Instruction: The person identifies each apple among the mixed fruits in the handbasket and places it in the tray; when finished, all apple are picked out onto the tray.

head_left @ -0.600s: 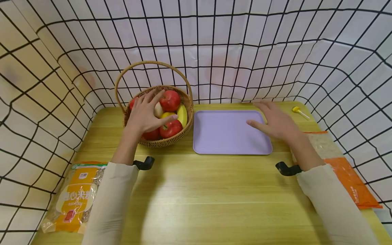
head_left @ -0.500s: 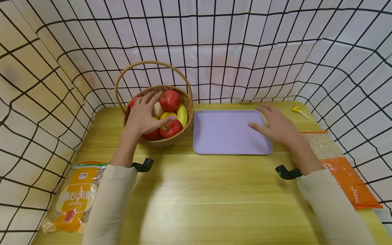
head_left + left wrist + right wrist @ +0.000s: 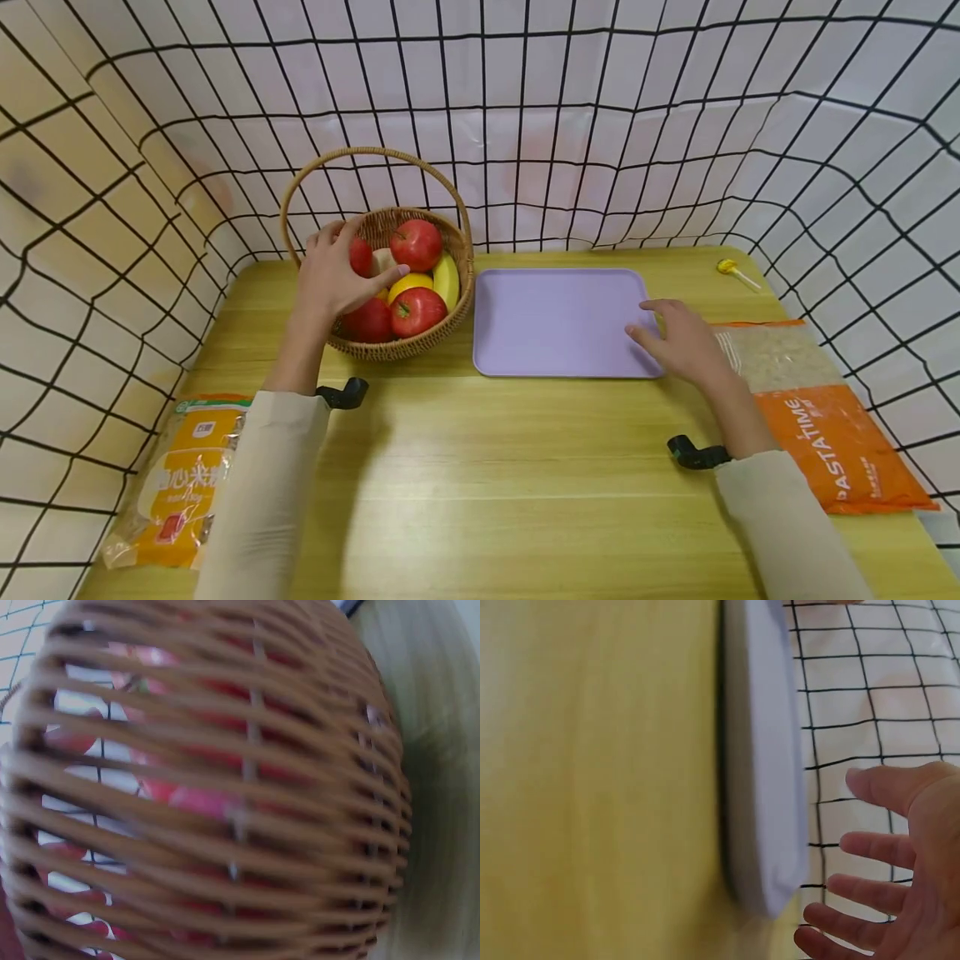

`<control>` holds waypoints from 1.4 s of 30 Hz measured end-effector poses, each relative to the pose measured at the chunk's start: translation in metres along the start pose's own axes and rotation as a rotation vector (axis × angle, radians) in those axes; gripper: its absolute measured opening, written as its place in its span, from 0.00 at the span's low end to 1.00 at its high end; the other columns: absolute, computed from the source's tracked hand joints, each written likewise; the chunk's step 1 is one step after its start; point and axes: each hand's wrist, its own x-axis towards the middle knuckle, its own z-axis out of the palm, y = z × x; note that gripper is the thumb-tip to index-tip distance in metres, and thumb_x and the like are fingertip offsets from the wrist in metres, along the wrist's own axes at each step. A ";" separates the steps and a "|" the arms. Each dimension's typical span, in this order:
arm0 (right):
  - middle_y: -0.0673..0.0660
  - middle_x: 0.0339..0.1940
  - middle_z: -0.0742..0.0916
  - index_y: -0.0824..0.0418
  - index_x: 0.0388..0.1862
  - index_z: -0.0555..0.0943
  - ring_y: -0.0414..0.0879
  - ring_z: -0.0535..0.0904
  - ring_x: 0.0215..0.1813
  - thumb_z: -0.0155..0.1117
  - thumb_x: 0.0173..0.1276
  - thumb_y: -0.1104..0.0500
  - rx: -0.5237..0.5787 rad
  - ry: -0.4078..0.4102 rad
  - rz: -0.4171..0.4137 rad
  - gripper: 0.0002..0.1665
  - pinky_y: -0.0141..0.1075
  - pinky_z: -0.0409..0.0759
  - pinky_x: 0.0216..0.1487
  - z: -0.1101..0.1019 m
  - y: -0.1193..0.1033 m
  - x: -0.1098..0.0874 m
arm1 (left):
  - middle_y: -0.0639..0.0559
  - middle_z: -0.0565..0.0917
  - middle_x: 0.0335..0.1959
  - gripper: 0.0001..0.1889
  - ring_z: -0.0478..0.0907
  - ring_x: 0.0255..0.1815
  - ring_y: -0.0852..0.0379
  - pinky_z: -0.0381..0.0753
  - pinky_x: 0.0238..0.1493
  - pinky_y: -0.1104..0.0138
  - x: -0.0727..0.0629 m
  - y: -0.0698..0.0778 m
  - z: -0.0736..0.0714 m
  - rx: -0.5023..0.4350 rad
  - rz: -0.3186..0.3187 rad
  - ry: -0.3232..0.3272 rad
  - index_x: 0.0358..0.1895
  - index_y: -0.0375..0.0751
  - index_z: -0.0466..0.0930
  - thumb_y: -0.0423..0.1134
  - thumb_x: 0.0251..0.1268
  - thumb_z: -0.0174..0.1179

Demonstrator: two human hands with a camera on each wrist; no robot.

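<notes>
Head view: a white backdrop (image 3: 555,133) crossed by black grid lines, which ripple towards the corners, fills the top and both sides of the frame, behind a smooth yellowish wood-grain table (image 3: 480,467). A rounded basket (image 3: 405,346) of woven brown wicker with a tall arched handle stands at the upper left of the frame; its blurred ribs fill most of the left wrist view, red showing through the gaps. Just beside it, right of centre, lies a shallow lilac tray (image 3: 558,322), a rectangle with rounded corners and a raised rim. An orange and clear plastic bag (image 3: 832,425) lettered PASTATIME lies flat at the right, a glossy, crinkled orange packet (image 3: 183,483) at the lower left.

Cream sleeves (image 3: 266,492) lead to two bare hands. The left hand (image 3: 330,279) is at the basket's left rim, thumb stretched over the fruit and apart from the fingers; I cannot tell whether it touches any fruit. The right hand (image 3: 678,342) is at the tray's right end, thumb and fingers apart and loosely spread. Shiny red apples (image 3: 417,246), a curved banana (image 3: 446,282) and a rounded yellow fruit (image 3: 410,283) sit in the basket. A yellow-wrapped lollipop (image 3: 727,267) with a thin white stick lies at the upper right
</notes>
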 end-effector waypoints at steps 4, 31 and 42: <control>0.75 0.71 0.74 0.72 0.71 0.72 0.71 0.67 0.72 0.56 0.78 0.42 0.014 0.025 0.030 0.39 0.66 0.63 0.73 0.011 0.011 -0.004 | 0.39 0.50 0.84 0.59 0.47 0.83 0.30 0.60 0.70 0.26 0.003 -0.006 -0.001 -0.028 -0.057 -0.010 0.84 0.58 0.50 0.78 0.51 0.62; 0.76 0.64 0.76 0.74 0.70 0.73 0.67 0.72 0.60 0.59 0.74 0.62 0.162 0.192 0.053 0.28 0.63 0.68 0.65 0.046 0.033 -0.014 | 0.21 0.53 0.76 0.51 0.55 0.78 0.26 0.68 0.71 0.35 0.012 -0.017 0.013 0.017 -0.170 -0.034 0.82 0.33 0.43 0.52 0.68 0.64; 0.69 0.55 0.81 0.70 0.64 0.80 0.54 0.73 0.47 0.57 0.73 0.68 0.231 0.257 0.065 0.22 0.38 0.69 0.45 0.051 0.038 -0.008 | 0.26 0.62 0.69 0.44 0.65 0.70 0.31 0.74 0.68 0.41 0.016 -0.019 0.015 0.011 -0.105 0.087 0.70 0.26 0.62 0.51 0.58 0.71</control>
